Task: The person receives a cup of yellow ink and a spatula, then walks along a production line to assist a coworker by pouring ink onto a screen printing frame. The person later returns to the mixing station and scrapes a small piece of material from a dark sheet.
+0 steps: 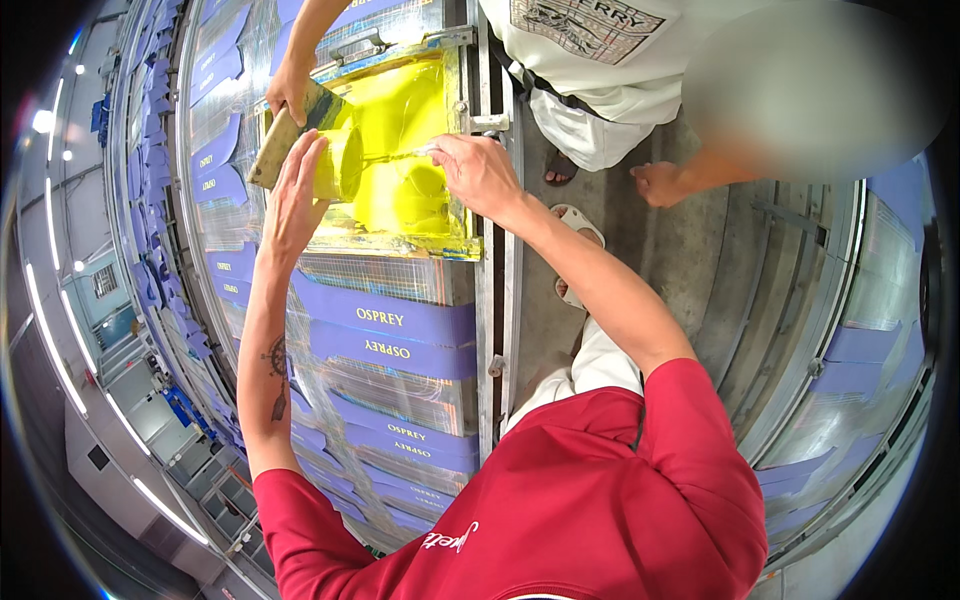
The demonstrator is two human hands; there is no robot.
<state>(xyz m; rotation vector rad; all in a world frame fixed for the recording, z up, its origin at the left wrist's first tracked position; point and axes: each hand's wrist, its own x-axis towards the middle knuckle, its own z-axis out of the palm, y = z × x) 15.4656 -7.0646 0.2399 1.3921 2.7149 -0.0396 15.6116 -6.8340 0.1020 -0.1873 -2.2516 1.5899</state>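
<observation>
My left hand is closed around a yellow tub, tipped on its side with its mouth toward the right. My right hand grips a thin stirring stick, smeared yellow, which points left toward the tub. Beneath both lies a printing screen in a rectangular frame, coated with thick yellow ink. Another person's hand holds a squeegee with a wide blade, just beyond my left hand and close to the tub. The tub's inside is hard to make out.
A long table holds rows of purple printed fabric pieces on its near part. A metal rail runs along its right edge. A person in white clothes stands across the aisle. Another table with purple pieces stands at the right.
</observation>
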